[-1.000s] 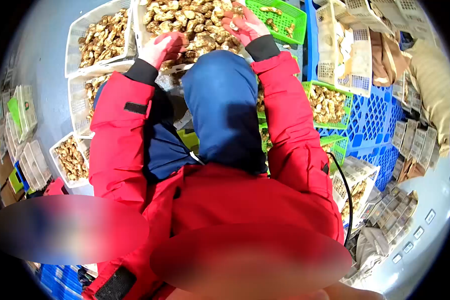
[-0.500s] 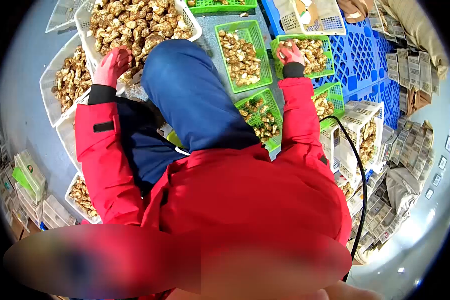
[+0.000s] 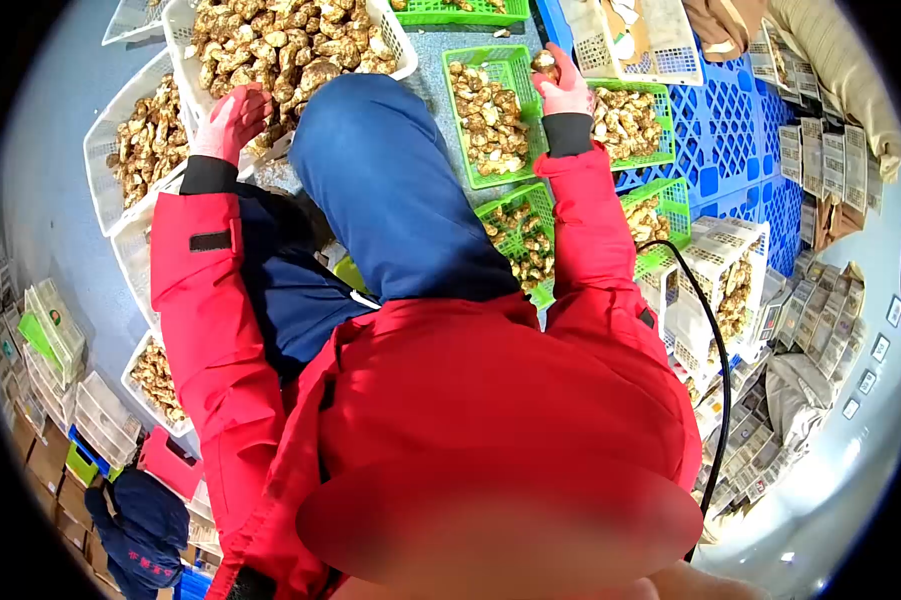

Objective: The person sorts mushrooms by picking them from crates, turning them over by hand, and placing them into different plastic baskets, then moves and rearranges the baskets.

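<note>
Big white basket [image 3: 402, 58] cropped at top (red jacket [image 3: 505, 385] partly blurred)

Red lettering [image 3: 153, 563] on dark jacket [image 3: 155, 507], illegible

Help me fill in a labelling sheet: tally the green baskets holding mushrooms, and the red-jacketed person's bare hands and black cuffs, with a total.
Green baskets: 5
Bare hands: 2
Black cuffs: 2
Total: 9

Looking at a grey-blue floor [image 3: 70, 250], pretty packed tbh, with a blue plastic pallet [image 3: 725, 115], green baskets [image 3: 510, 68] of mushrooms [image 3: 485, 120] by the pallet's left edge, and white crates [image 3: 102, 140] farther left.
</note>
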Action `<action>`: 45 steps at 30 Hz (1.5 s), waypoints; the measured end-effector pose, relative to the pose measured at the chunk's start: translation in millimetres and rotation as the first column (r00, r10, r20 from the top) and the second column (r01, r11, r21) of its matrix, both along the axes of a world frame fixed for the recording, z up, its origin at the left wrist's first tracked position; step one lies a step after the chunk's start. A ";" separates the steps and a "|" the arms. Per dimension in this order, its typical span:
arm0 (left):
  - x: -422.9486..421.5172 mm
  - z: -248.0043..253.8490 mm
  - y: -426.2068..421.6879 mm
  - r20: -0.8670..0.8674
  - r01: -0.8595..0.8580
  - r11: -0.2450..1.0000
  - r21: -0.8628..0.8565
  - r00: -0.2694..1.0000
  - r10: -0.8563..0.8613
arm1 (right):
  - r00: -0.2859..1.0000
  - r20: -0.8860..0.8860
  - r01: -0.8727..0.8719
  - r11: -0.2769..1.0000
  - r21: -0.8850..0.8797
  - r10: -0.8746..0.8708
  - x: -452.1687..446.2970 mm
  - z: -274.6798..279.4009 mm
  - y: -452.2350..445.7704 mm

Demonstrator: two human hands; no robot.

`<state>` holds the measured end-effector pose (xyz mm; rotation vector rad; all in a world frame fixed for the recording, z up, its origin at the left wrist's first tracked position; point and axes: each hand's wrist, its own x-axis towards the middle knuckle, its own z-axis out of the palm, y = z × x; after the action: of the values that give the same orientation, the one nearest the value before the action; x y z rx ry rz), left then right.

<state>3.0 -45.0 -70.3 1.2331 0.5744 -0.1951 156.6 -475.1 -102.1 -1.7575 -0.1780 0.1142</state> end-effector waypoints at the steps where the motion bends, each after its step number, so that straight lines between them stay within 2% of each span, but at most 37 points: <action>1: -1.3 -0.5 0.7 0.024 0.028 1.000 0.004 0.999 -0.028 | 0.978 -0.205 -0.001 0.988 0.154 0.032 0.6 1.4 1.6; 2: -1.3 -2.1 -0.9 -0.017 -0.033 0.999 0.026 0.999 0.033 | 0.944 -0.316 -0.001 0.958 0.288 0.096 1.0 5.0 0.6; 4: 0.7 2.2 -2.7 -0.038 -0.047 0.999 0.020 0.998 0.048 | 0.834 -0.489 0.053 0.845 0.533 0.256 1.8 13.4 -4.0; 7: 0.1 -0.2 -1.8 -0.035 -0.047 0.999 -0.015 0.998 0.046 | 0.785 -0.478 0.121 0.660 0.741 0.393 -3.0 8.5 1.4; 9: -1.2 -1.2 0.1 -0.021 -0.044 0.998 -0.043 0.999 0.043 | 0.767 -0.450 0.166 0.535 0.828 0.458 -8.0 4.6 5.5; 12: -0.5 1.2 -1.6 -0.019 -0.009 1.000 0.004 1.000 0.009 | 0.726 -0.364 0.229 0.294 0.928 0.583 -9.9 -2.2 9.1; 13: -2.1 2.2 -1.2 -0.009 0.008 1.000 0.008 1.000 -0.008 | 0.781 -0.398 0.182 0.434 0.882 0.482 -14.0 1.8 11.2; 15: -4.4 -13.8 9.8 0.095 0.098 0.995 -0.005 0.991 -0.097 | 0.799 -0.379 0.082 0.540 0.838 0.467 -14.3 6.3 9.6; 17: -0.9 -6.0 1.3 -0.053 -0.024 1.000 0.020 0.998 0.025 | 0.867 -0.430 0.111 0.744 0.659 0.252 -1.2 -13.6 -9.1; 18: -4.4 -2.5 1.4 -0.006 -0.025 0.999 -0.048 1.000 0.025 | 0.880 -0.447 0.198 0.732 0.652 0.160 7.4 -35.5 -32.5; 19: -5.1 1.5 -0.9 0.018 -0.019 0.998 -0.068 1.000 0.020 | 0.859 -0.506 0.342 0.641 0.687 0.083 -3.0 -20.5 -47.5; 22: -2.3 5.0 -7.1 0.015 -0.042 0.999 -0.017 0.999 0.043 | 0.664 -0.748 0.666 0.475 0.575 -0.026 39.8 -147.1 -186.1; 23: -3.0 7.2 -9.0 0.078 -0.012 1.000 0.020 0.997 0.011 | 0.645 -0.732 0.599 0.740 0.305 -0.220 47.0 -198.2 -230.0; 25: -2.5 2.5 -7.6 0.108 -0.050 0.997 -0.066 0.993 0.057 | 0.656 -0.518 0.716 0.670 0.198 -0.548 39.5 -160.9 -171.1; 26: -0.8 8.7 -11.3 0.095 -0.037 0.999 0.015 0.995 0.035 | 0.762 -0.559 0.521 0.822 0.231 -0.326 37.8 -112.8 -115.4; 27: -0.5 12.3 -13.7 0.086 -0.032 0.999 0.033 0.996 0.029 | 0.819 -0.567 0.278 0.923 0.267 -0.083 34.6 -58.9 -54.8; 28: -1.0 12.6 -14.3 0.102 -0.028 0.999 0.020 0.994 0.026 | 0.895 -0.444 0.036 0.984 0.176 0.047 29.4 -31.3 3.4; 29: 0.2 11.3 -13.3 0.121 -0.026 1.000 0.007 0.992 0.025 | 0.870 -0.448 -0.150 0.976 0.160 0.207 34.3 -16.7 55.0; 30: 1.2 11.5 -11.8 0.092 -0.014 1.000 0.023 0.996 0.012 | 0.778 -0.395 -0.384 0.868 0.316 0.488 41.2 -14.0 98.5; 31: 0.8 17.5 -14.6 0.079 -0.009 0.998 0.062 0.997 0.004 | 0.765 -0.405 -0.513 0.854 0.084 0.500 37.3 -2.6 148.4; 32: 1.0 17.8 -15.1 0.071 -0.020 0.996 0.090 0.997 0.014 | 0.691 -0.426 -0.708 0.666 -0.236 0.584 48.7 -14.1 189.9; 33: 0.8 17.6 -15.0 0.062 -0.028 0.993 0.117 0.998 0.021 | 0.729 -0.280 -0.644 0.485 -0.592 0.625 46.0 -18.8 217.7; 34: 0.3 19.4 -15.5 0.044 -0.055 0.994 0.098 0.998 0.051 | 0.730 -0.143 -0.417 0.270 -0.868 0.668 43.2 -22.8 245.8; 35: 1.7 14.6 -15.9 0.025 -0.062 0.989 0.135 0.998 0.060 | 0.675 -0.245 -0.409 0.077 -0.909 0.696 50.5 -52.5 270.5; 37: 2.6 16.0 -15.0 0.015 -0.048 0.989 0.141 0.999 0.046 | 0.680 -0.316 -0.401 -0.025 -0.916 0.662 49.9 -58.5 288.0; 38: 3.2 11.4 -13.8 0.022 -0.035 0.987 0.154 0.999 0.031 | 0.594 -0.082 -0.219 0.063 -0.974 0.800 53.7 -80.3 286.5; 39: 2.7 5.4 -11.4 0.050 -0.028 0.991 0.132 0.998 0.021 | 0.694 -0.160 -0.330 0.113 -0.937 0.702 56.7 -69.7 284.4; 41: 3.5 9.7 -15.2 0.062 -0.029 0.986 0.166 0.998 0.019 | 0.789 -0.206 -0.515 0.439 -0.737 0.579 51.4 -24.2 261.7; 42: 4.4 12.1 -15.1 0.052 -0.032 0.988 0.148 0.998 0.024 | 0.771 -0.359 -0.635 0.685 -0.357 0.526 49.4 -22.8 252.6; 43: 4.1 14.5 -17.3 0.039 -0.028 0.992 0.127 0.999 0.023 | 0.699 -0.475 -0.543 0.829 0.133 0.534 47.5 -20.7 241.9; 45: 5.2 4.1 -19.8 0.083 -0.089 0.994 0.057 0.993 0.084 | 0.588 -0.394 -0.508 0.701 0.500 0.707 53.2 -8.9 221.9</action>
<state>8.1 -64.7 -66.2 1.2667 0.5655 -0.0547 209.8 -253.1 -111.0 -1.1702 -0.3537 1.0623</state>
